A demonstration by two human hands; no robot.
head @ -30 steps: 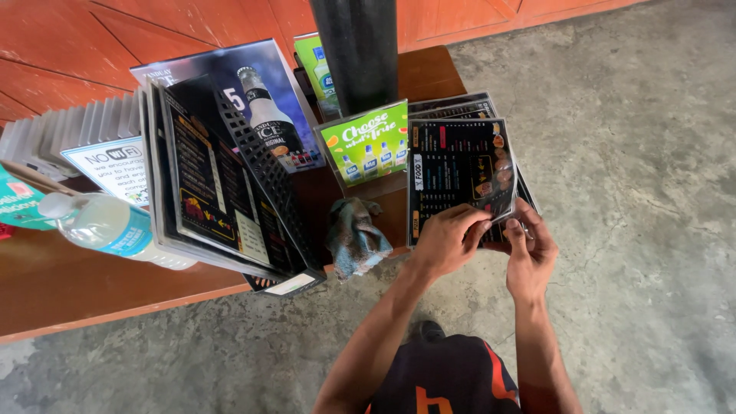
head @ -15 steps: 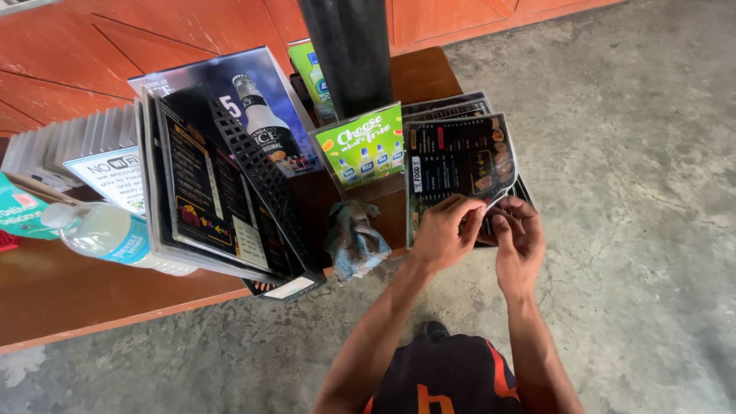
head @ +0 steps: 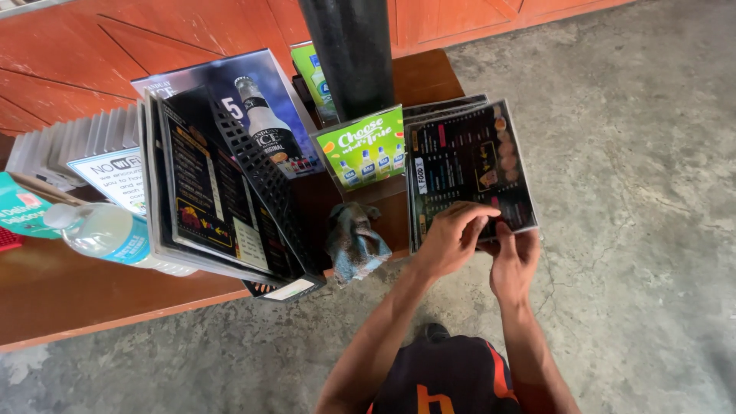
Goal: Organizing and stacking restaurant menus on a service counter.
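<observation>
Black and glossy, the laminated menu (head: pixel 468 172) lies flat on the right end of the table (head: pixel 115 295), on top of a few more sheets like it, its near edge jutting over the table's rim. Its long axis runs away from the person, tilted slightly to the right. Both hands meet at its near right corner. The left hand (head: pixel 454 238) lies on top of the sheet, fingers curled and pressing down on the lower edge; most of the menu stretches up and away beyond its knuckles. The right hand (head: pixel 515 259) sits just right of the left and slightly nearer the body, thumb and fingers closed on the corner from below and the side. The two hands touch or nearly touch; neither is spread open.

Left of the left hand, a crumpled bluish cloth (head: pixel 354 239) lies near the table edge. Beyond it stands a green tent card (head: pixel 362 147) before a dark post (head: pixel 349 54). Well to the left are a black rack of menus (head: pixel 222 192) and a water bottle (head: pixel 103 234) on its side.
</observation>
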